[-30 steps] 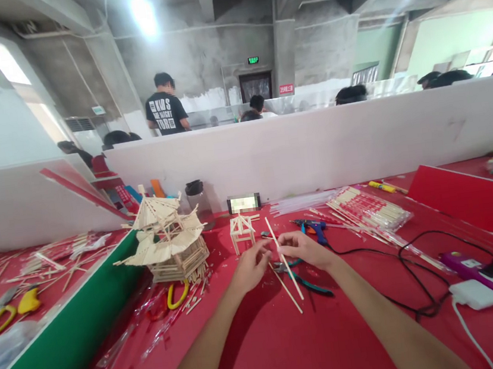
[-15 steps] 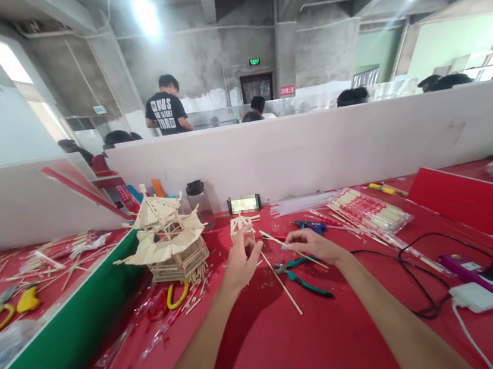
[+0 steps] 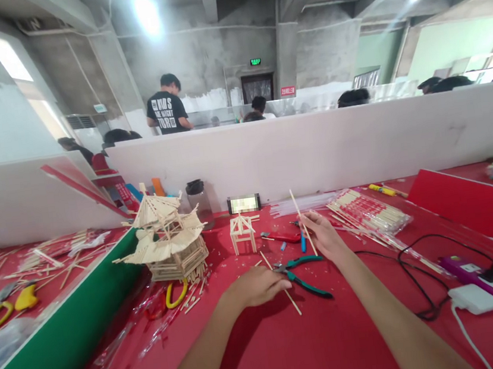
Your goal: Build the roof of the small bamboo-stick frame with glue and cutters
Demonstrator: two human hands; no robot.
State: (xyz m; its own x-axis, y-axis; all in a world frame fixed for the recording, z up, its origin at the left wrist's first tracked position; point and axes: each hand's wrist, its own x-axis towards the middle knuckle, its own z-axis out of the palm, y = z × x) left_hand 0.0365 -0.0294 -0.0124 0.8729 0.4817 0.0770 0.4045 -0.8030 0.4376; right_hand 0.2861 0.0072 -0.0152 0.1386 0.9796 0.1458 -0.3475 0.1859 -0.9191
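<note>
My right hand (image 3: pixel 324 233) pinches a thin wooden stick (image 3: pixel 295 203), which stands nearly upright and leans a little left. The blue glue gun (image 3: pixel 303 242) lies behind and beside that hand, partly hidden. My left hand (image 3: pixel 259 287) is low over the red table, fingers stretched to the right and holding nothing. Under its fingers lies a second wooden stick (image 3: pixel 295 305). Just right of the fingertips rest green-handled pliers (image 3: pixel 306 285), jaws toward the left hand. Beyond my hands stands a small stick frame (image 3: pixel 243 233) with a pointed top.
A large stick-built pavilion model (image 3: pixel 170 242) stands left, beside a green board (image 3: pixel 78 319). A red utility knife (image 3: pixel 282 236) lies at centre. At right are bundled sticks (image 3: pixel 370 210), black cable and a purple power strip (image 3: pixel 473 273). A white partition (image 3: pixel 314 152) closes the back.
My left hand has left the small frame and come down toward me, beside the pliers. My right hand has lifted its stick, turning it from slanted to nearly upright.
</note>
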